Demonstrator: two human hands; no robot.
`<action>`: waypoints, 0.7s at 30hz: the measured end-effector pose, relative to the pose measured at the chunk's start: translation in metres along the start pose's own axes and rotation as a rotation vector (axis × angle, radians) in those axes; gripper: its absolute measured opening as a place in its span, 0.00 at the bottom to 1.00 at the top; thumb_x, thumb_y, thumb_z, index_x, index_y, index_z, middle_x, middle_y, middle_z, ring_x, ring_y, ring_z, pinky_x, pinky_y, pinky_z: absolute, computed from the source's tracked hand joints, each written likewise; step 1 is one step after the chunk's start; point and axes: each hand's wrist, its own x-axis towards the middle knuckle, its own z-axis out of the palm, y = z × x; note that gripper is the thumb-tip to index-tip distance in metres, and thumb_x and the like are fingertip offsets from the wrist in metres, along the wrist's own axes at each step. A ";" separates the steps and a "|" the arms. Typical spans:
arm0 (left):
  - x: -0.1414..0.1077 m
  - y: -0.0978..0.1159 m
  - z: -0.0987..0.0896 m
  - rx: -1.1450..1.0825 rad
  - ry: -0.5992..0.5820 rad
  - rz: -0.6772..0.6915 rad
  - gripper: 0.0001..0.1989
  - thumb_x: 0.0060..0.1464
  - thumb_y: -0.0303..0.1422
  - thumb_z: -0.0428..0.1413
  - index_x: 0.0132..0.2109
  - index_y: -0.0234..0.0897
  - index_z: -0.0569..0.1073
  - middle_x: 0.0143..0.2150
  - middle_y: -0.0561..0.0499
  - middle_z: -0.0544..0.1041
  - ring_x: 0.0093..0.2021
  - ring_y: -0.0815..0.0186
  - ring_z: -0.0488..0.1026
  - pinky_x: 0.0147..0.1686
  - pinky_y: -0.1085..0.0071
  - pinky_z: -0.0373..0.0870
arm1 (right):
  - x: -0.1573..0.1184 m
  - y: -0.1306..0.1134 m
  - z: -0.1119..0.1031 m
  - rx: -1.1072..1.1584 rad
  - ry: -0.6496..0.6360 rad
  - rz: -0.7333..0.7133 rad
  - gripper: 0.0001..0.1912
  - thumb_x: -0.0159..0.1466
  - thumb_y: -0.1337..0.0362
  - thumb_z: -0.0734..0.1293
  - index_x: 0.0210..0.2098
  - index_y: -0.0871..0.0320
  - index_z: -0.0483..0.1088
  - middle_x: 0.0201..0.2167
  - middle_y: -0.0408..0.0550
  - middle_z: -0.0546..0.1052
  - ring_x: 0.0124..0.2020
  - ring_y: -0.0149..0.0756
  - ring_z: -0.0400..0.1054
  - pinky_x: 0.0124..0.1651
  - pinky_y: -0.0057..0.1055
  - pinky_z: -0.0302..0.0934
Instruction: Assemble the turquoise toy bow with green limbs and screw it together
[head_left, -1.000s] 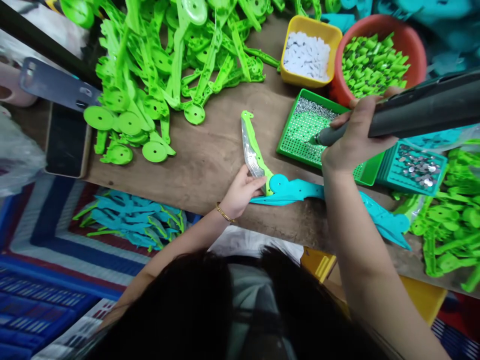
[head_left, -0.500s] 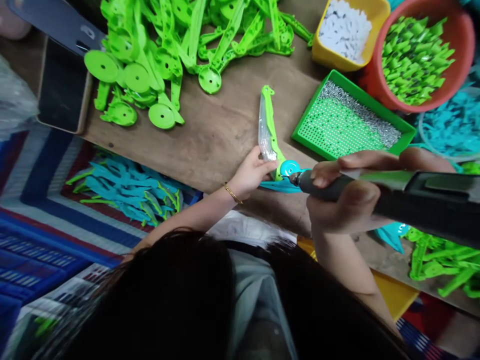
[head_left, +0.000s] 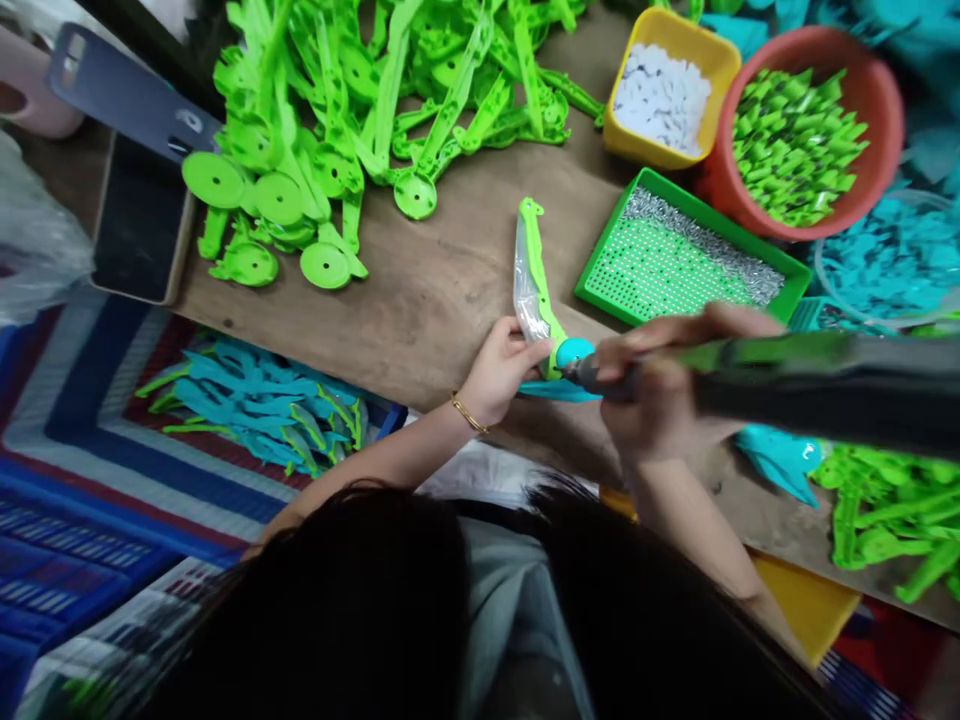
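Note:
My left hand (head_left: 496, 375), with a gold bangle at its wrist, pinches the lower end of a bent plastic piece with a bright green frame (head_left: 534, 255) and a clear, blade-like side. At that end sits a turquoise disc (head_left: 574, 351), with a turquoise plastic part (head_left: 562, 390) under it. My right hand (head_left: 649, 400) is wrapped round a dark power screwdriver (head_left: 817, 390), blurred by motion. Its tip reaches the lower edge of the disc, close to my left fingertips; the exact contact spot is hidden.
Green plastic parts (head_left: 277, 200) are heaped at the back left, beside a phone (head_left: 139, 220). A green perforated tray (head_left: 660, 260) of screws, a yellow tub (head_left: 724, 70) and a red bowl (head_left: 885, 130) stand right. Turquoise pieces (head_left: 247, 400) fill a crate below the table's edge.
My right hand and the screwdriver have moved a little left and down, closer to the piece. My left hand keeps its hold. The whole view has shifted slightly.

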 end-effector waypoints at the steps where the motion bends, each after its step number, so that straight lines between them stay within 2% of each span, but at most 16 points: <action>1: -0.002 0.002 -0.001 0.011 -0.018 -0.007 0.23 0.44 0.37 0.66 0.42 0.36 0.62 0.31 0.54 0.77 0.30 0.69 0.75 0.33 0.72 0.72 | 0.015 0.003 0.001 0.027 0.128 -0.093 0.13 0.57 0.57 0.71 0.42 0.47 0.71 0.27 0.34 0.74 0.16 0.25 0.63 0.16 0.28 0.58; 2: -0.004 0.005 -0.003 0.046 -0.054 -0.015 0.22 0.45 0.37 0.66 0.41 0.36 0.63 0.33 0.52 0.77 0.32 0.69 0.76 0.35 0.72 0.73 | 0.031 0.010 0.000 0.040 0.269 -0.168 0.06 0.59 0.60 0.70 0.37 0.51 0.72 0.27 0.35 0.75 0.15 0.23 0.61 0.14 0.26 0.55; 3: -0.007 0.009 -0.006 0.113 -0.096 -0.019 0.22 0.46 0.36 0.66 0.42 0.35 0.64 0.34 0.51 0.78 0.34 0.69 0.77 0.36 0.72 0.73 | 0.047 0.020 -0.002 0.020 0.442 -0.228 0.05 0.61 0.62 0.68 0.30 0.55 0.70 0.26 0.36 0.74 0.15 0.20 0.60 0.13 0.24 0.51; 5: -0.013 0.020 -0.014 0.332 -0.154 -0.029 0.25 0.47 0.35 0.65 0.50 0.34 0.65 0.34 0.52 0.78 0.32 0.69 0.77 0.35 0.72 0.73 | 0.074 0.047 -0.008 -0.063 0.615 -0.210 0.07 0.63 0.63 0.66 0.30 0.56 0.66 0.27 0.36 0.72 0.16 0.17 0.60 0.17 0.21 0.53; 6: -0.016 0.026 -0.019 0.454 -0.165 -0.044 0.29 0.48 0.34 0.65 0.55 0.35 0.63 0.32 0.53 0.77 0.29 0.69 0.77 0.32 0.73 0.73 | 0.082 0.063 -0.012 -0.117 0.625 -0.198 0.05 0.64 0.62 0.65 0.36 0.56 0.66 0.29 0.37 0.70 0.17 0.16 0.59 0.18 0.22 0.56; 8: -0.020 0.035 -0.029 0.615 -0.192 -0.109 0.36 0.49 0.34 0.64 0.61 0.37 0.57 0.27 0.57 0.75 0.23 0.69 0.75 0.25 0.74 0.72 | 0.090 0.091 -0.019 -0.180 0.583 -0.192 0.16 0.65 0.57 0.64 0.49 0.57 0.62 0.32 0.39 0.66 0.18 0.15 0.55 0.20 0.22 0.57; 10: -0.022 0.037 -0.036 0.620 -0.228 -0.173 0.34 0.50 0.33 0.64 0.59 0.37 0.57 0.26 0.58 0.74 0.22 0.69 0.75 0.24 0.74 0.74 | 0.088 0.108 -0.022 -0.190 0.502 -0.200 0.25 0.65 0.52 0.63 0.56 0.57 0.55 0.34 0.41 0.63 0.20 0.14 0.53 0.20 0.21 0.55; 12: -0.023 0.035 -0.040 0.576 -0.234 -0.193 0.26 0.50 0.32 0.64 0.52 0.37 0.61 0.26 0.57 0.75 0.24 0.68 0.76 0.25 0.74 0.76 | 0.082 0.114 -0.022 -0.193 0.469 -0.233 0.28 0.65 0.50 0.64 0.59 0.56 0.54 0.34 0.41 0.62 0.20 0.14 0.53 0.20 0.21 0.54; 15: -0.023 0.030 -0.041 0.593 -0.228 -0.213 0.16 0.52 0.34 0.62 0.43 0.36 0.64 0.25 0.56 0.75 0.22 0.69 0.76 0.23 0.73 0.76 | 0.078 0.112 -0.018 -0.283 0.488 -0.295 0.30 0.64 0.48 0.64 0.59 0.58 0.55 0.34 0.42 0.63 0.20 0.14 0.54 0.21 0.22 0.55; 19: -0.025 0.027 -0.038 0.578 -0.219 -0.232 0.14 0.52 0.36 0.63 0.39 0.34 0.67 0.25 0.53 0.76 0.23 0.68 0.76 0.23 0.73 0.77 | 0.078 0.115 -0.020 -0.322 0.509 -0.328 0.32 0.63 0.45 0.63 0.56 0.61 0.57 0.36 0.44 0.65 0.20 0.12 0.52 0.25 0.26 0.62; 21: -0.025 0.027 -0.036 0.545 -0.211 -0.228 0.15 0.50 0.37 0.64 0.38 0.33 0.68 0.26 0.53 0.77 0.24 0.68 0.77 0.24 0.74 0.77 | 0.076 0.120 -0.026 -0.281 0.416 -0.258 0.31 0.64 0.45 0.62 0.56 0.60 0.56 0.40 0.47 0.65 0.22 0.15 0.55 0.30 0.33 0.67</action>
